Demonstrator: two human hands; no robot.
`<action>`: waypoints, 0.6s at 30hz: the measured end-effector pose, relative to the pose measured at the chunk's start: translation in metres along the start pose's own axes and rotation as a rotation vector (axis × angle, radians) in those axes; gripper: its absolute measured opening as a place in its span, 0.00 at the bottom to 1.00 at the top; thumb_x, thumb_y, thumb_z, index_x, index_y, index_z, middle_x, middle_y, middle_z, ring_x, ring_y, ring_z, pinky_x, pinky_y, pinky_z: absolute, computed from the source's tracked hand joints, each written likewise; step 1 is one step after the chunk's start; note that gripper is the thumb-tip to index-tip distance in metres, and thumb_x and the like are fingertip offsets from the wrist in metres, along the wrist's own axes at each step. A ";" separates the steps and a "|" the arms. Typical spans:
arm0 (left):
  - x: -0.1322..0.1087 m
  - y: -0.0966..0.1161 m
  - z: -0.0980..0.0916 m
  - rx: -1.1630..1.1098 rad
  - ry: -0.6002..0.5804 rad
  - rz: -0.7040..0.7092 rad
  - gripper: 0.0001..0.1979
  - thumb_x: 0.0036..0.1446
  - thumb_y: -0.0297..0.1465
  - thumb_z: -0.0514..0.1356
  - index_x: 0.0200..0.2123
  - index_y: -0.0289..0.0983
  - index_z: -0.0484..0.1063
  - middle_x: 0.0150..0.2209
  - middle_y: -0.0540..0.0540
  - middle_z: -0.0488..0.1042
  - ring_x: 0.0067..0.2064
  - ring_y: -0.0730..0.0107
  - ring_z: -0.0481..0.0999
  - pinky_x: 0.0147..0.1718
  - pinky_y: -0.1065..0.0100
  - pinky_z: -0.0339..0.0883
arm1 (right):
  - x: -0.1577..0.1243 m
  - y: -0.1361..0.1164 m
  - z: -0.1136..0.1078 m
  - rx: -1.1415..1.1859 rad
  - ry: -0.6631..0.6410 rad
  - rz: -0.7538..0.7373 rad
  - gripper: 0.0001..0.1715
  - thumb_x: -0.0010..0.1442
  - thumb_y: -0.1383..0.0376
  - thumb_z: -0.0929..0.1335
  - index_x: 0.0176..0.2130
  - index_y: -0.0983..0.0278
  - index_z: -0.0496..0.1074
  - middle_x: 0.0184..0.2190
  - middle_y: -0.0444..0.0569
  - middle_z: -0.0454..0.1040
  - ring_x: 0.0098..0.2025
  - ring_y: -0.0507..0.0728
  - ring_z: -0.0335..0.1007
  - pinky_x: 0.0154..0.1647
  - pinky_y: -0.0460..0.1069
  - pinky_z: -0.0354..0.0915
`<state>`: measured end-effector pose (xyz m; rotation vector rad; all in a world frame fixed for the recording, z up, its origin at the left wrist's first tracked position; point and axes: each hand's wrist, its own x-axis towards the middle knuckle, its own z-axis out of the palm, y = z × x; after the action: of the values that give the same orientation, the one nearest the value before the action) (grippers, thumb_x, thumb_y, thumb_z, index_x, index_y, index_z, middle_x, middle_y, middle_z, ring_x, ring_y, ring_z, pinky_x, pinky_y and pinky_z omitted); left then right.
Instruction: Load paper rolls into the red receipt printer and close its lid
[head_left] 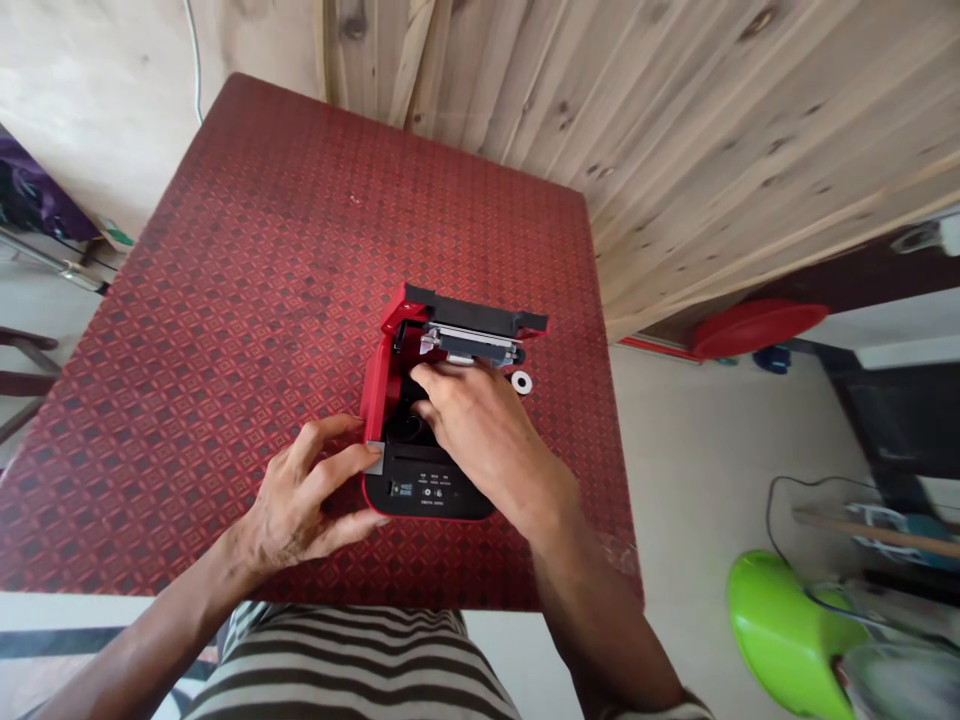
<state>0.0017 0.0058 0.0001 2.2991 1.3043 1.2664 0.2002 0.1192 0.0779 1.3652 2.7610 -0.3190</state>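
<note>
A red and black thermal printer (427, 490) stands on the table with its lid (469, 325) hinged open, showing a metal mechanism (469, 345) on the lid's underside. My right hand (476, 440) reaches over the open paper compartment, its fingers inside near the lid's metal part. My left hand (311, 490) grips the printer's left side, with the fingertips on the red casing beside a small silver strip (375, 458). The compartment's floor is mostly hidden by my right hand. A small white ring (521, 382) lies on the table just right of the printer.
The table has a red patterned top (225, 330), with wood-plank paneling (675, 120) beyond its far edge. A red round object (757, 328) and a green plastic object (780, 630) lie on the floor to the right. A cable runs nearby.
</note>
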 end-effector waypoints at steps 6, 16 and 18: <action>-0.001 0.000 0.000 0.003 -0.001 0.012 0.23 0.70 0.44 0.62 0.62 0.38 0.67 0.53 0.35 0.75 0.51 0.59 0.81 0.43 0.63 0.83 | -0.029 0.002 -0.016 0.295 0.160 -0.136 0.22 0.72 0.77 0.63 0.57 0.63 0.77 0.53 0.53 0.84 0.55 0.61 0.80 0.61 0.58 0.73; -0.005 -0.002 0.001 0.000 0.016 -0.019 0.25 0.68 0.45 0.64 0.63 0.42 0.68 0.52 0.38 0.77 0.51 0.59 0.81 0.43 0.61 0.82 | -0.049 -0.003 -0.006 0.437 0.301 -0.227 0.12 0.74 0.69 0.67 0.47 0.60 0.81 0.42 0.49 0.82 0.46 0.58 0.74 0.53 0.56 0.74; -0.003 0.001 -0.005 -0.010 -0.001 -0.029 0.26 0.69 0.47 0.63 0.63 0.42 0.68 0.52 0.38 0.77 0.52 0.58 0.81 0.45 0.60 0.82 | -0.050 -0.006 -0.002 0.393 0.349 -0.217 0.12 0.74 0.71 0.67 0.44 0.61 0.81 0.41 0.50 0.80 0.45 0.57 0.72 0.50 0.55 0.74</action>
<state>-0.0024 0.0017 0.0015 2.2654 1.3236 1.2590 0.2266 0.0771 0.0876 1.2943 3.2803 -0.7327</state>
